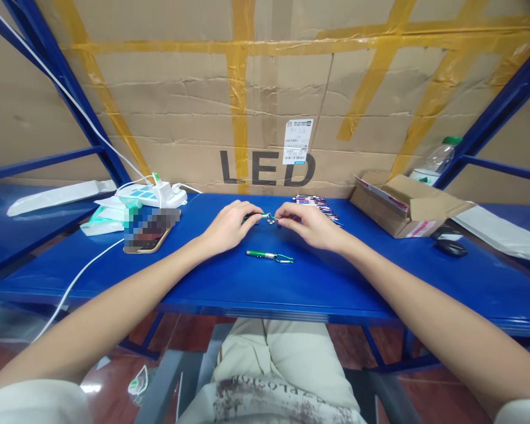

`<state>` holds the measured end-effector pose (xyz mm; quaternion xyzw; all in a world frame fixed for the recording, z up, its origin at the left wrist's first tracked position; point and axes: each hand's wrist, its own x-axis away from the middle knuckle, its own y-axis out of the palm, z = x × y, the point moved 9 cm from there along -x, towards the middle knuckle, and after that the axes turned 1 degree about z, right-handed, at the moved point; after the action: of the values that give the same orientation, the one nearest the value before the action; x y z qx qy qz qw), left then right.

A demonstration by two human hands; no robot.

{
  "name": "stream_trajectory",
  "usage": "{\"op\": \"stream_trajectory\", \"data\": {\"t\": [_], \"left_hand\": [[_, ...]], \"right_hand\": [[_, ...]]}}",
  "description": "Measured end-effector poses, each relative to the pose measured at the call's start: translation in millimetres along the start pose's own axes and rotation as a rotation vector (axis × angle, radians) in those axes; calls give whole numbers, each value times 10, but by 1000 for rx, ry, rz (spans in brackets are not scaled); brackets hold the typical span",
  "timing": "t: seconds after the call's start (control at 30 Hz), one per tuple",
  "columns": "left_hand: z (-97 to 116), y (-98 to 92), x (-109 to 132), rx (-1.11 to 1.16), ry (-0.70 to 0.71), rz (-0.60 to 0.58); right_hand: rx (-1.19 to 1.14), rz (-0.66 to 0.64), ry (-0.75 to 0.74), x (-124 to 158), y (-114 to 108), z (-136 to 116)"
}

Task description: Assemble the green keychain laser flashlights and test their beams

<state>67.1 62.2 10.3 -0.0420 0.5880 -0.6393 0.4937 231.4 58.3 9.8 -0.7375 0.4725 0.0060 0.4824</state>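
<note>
The left hand (229, 227) pinches the barrel of a slim green metal pen-light (252, 218), and the right hand (311, 227) closes its fingertips on the light's silvery chain end. The two grips meet low over the blue metal tabletop (380, 277), probably so each steadies the other. A second green pen-light with carabiner (269, 257) lies flat just body-side of the grip, and a heap of multicoloured pen-lights (320, 206) sits just behind the right fingers, both in easy reach.

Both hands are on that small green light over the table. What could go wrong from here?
The held light is tiny; pinched between left hand and right hand, it may slip and drop. The spare green light lies loose between the wrists; a forearm could sweep it off the table.
</note>
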Motion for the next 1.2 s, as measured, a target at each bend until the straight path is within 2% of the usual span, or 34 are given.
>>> {"op": "stream_trajectory", "data": {"t": [0.3,0.53,0.7,1.2], "left_hand": [[17,13,-3,60,0,-53],[43,163,42,206,21,-272],[11,293,101,312,-62,-413],[-3,344,113,352,-83,-457]], "right_hand": [[-12,-63,25,4,-43,19],[-104,-362,125,93,124,53],[-129,-448,163,144,218,70],[-98,-527,170,172,269,29]]}}
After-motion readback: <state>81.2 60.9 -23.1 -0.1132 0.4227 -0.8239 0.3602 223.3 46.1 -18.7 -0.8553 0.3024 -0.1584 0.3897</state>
